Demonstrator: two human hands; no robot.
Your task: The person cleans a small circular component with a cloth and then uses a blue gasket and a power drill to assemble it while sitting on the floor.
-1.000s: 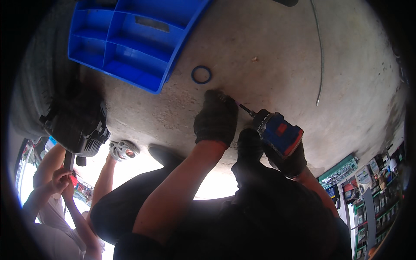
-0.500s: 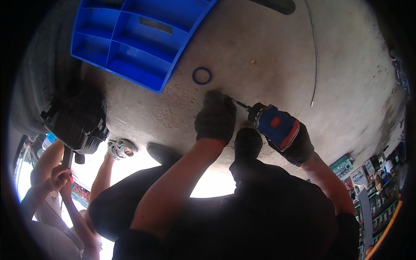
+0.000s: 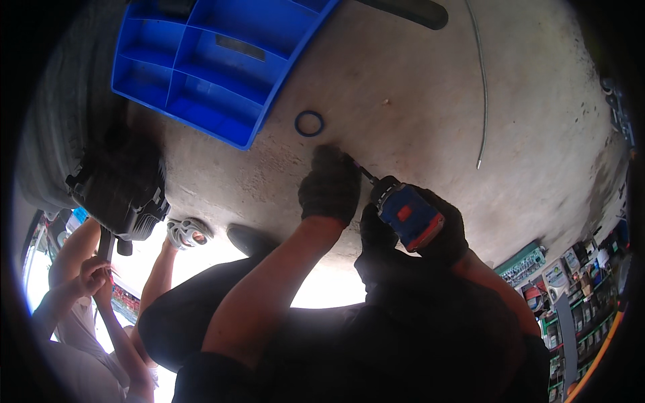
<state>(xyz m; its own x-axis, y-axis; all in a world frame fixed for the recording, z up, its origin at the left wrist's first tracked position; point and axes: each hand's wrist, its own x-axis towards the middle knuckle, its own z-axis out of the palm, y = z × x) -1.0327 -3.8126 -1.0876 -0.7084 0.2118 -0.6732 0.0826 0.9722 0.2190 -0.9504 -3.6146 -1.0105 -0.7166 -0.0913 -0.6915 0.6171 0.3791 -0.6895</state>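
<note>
My right hand (image 3: 445, 227), in a black glove, is wrapped round a blue and red cordless drill driver (image 3: 406, 215). The tool's thin bit (image 3: 367, 174) points up and left, and its end reaches the fingers of my left hand (image 3: 329, 187). That hand, also black-gloved, is closed over the concrete floor. Whatever its fingers hold at the bit's end is too dark and hidden to name. Just above it, a dark blue ring (image 3: 310, 135) lies flat on the floor.
A blue compartment tray (image 3: 263, 111) lies at upper left. At left, a co-worker's hands (image 3: 96, 274) hold a bar beside a black finned machine (image 3: 121, 191). A thin cable (image 3: 484, 94) and dark bar (image 3: 416, 10) lie beyond. Stocked shelves (image 3: 584, 336) stand at right.
My right hand has brought the drill driver a little left and nearer to me, tilting it more steeply. My left hand stays closed in almost the same place.
</note>
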